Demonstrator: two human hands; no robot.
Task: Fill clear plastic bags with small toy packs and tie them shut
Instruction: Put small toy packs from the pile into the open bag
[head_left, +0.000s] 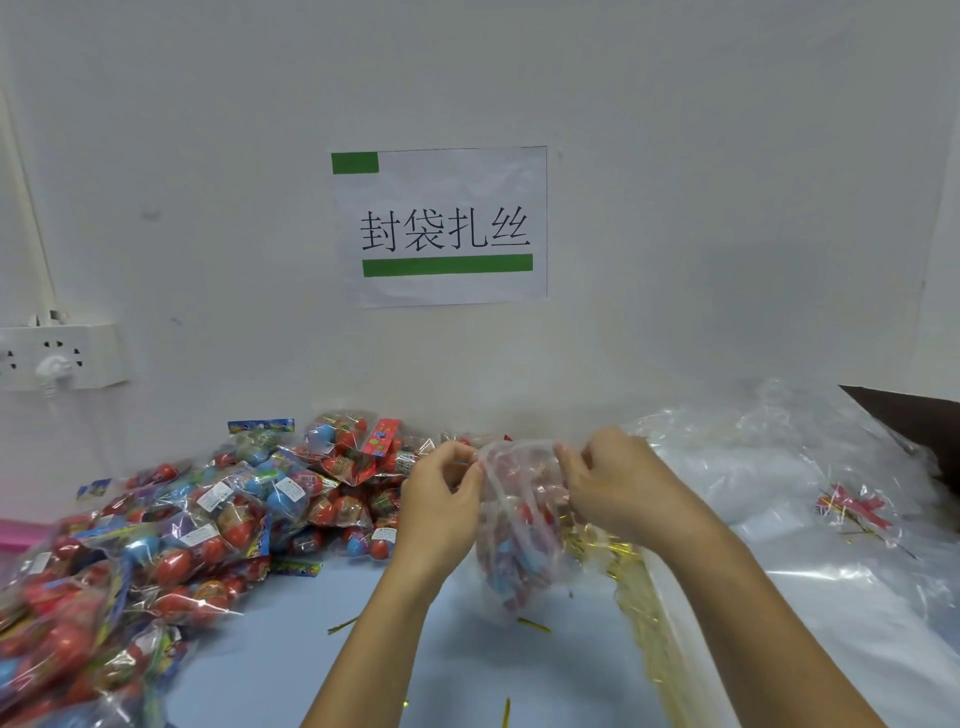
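Two bare forearms reach up from the near edge of the table (291, 649), and both hands are raised over its middle, held close together. Left hand (441, 501) and right hand (613, 480) each pinch one side of the mouth of a single clear plastic bag (519, 530), which hangs between them above the table; blurred red and blue toy packs show through it, too indistinct to count. Loose toy packs (171, 535) heap along the left edge, uncountable. Gold twist ties (631, 587) lie right of the bag, beside empty bags (810, 519).
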